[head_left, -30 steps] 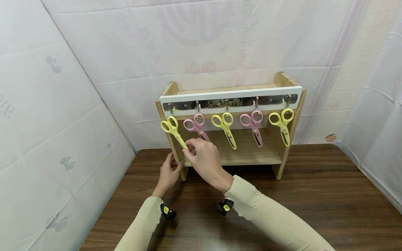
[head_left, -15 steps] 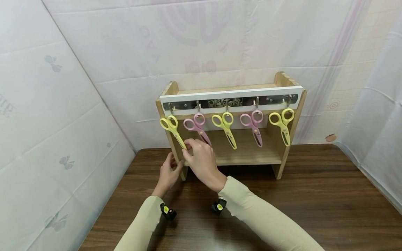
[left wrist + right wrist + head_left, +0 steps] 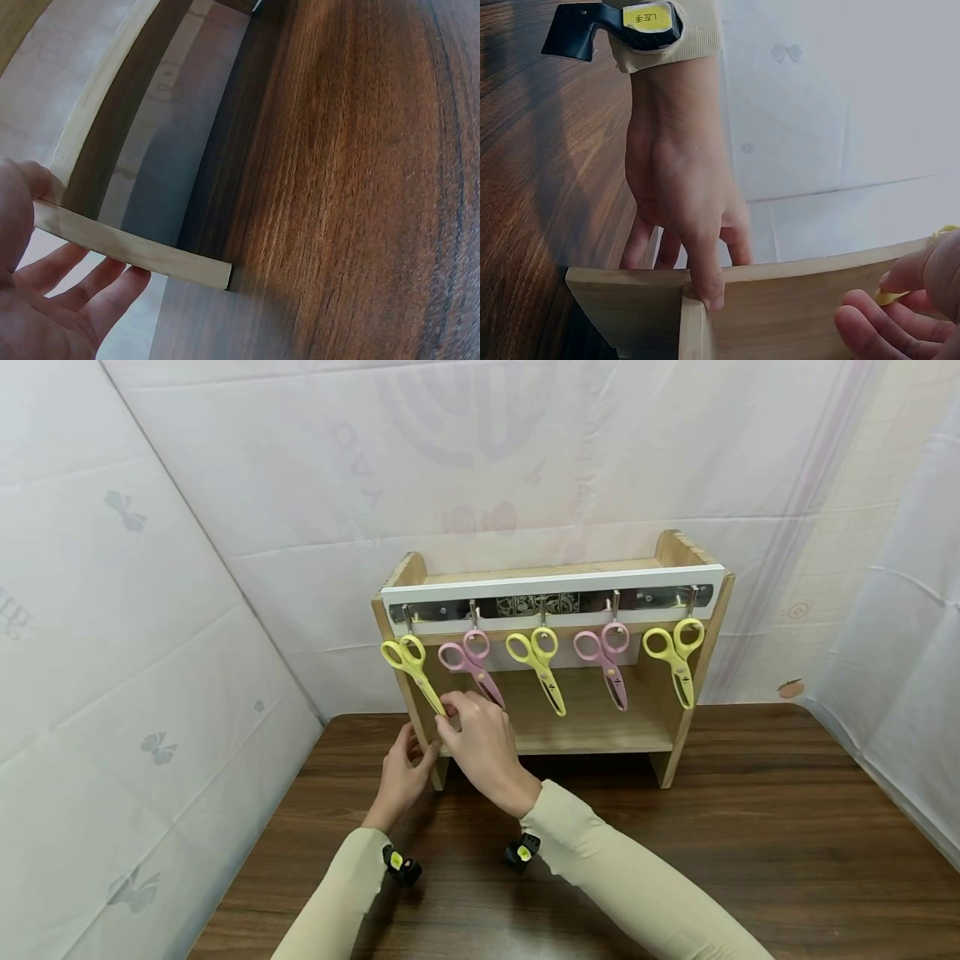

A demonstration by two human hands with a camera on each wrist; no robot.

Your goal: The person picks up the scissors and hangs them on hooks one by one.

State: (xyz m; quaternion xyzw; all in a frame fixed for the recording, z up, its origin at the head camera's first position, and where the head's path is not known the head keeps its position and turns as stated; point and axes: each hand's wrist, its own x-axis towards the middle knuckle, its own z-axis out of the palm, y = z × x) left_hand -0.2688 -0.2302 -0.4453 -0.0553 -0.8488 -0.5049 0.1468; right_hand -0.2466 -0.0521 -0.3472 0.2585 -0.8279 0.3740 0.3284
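Observation:
My left hand (image 3: 400, 783) grips the lower left side panel of a wooden shelf (image 3: 592, 732). In the left wrist view its fingers lie along the outside of that panel (image 3: 142, 251), the thumb partly cut off. The leftmost yellow scissors (image 3: 411, 664) hang by a handle loop from a hook, blades slanting down to the right. My right hand (image 3: 483, 747) pinches them at the tip, between thumb and fingers; a bit of the yellow tip (image 3: 889, 297) shows in the right wrist view. Close beside it hang pink scissors (image 3: 472, 667), their tip just behind my right hand.
Further right along the hook rail (image 3: 462, 612) hang yellow scissors (image 3: 542, 667), pink scissors (image 3: 608, 666) and another yellow pair (image 3: 677, 658). The shelf stands on a dark wooden table (image 3: 750, 827). White patterned sheets (image 3: 300, 568) enclose the back and sides.
My right hand has shifted slightly left, still pinching the yellow scissors, which have swung a little left with it. More of the neighbouring pink blades shows. My left hand has stayed put.

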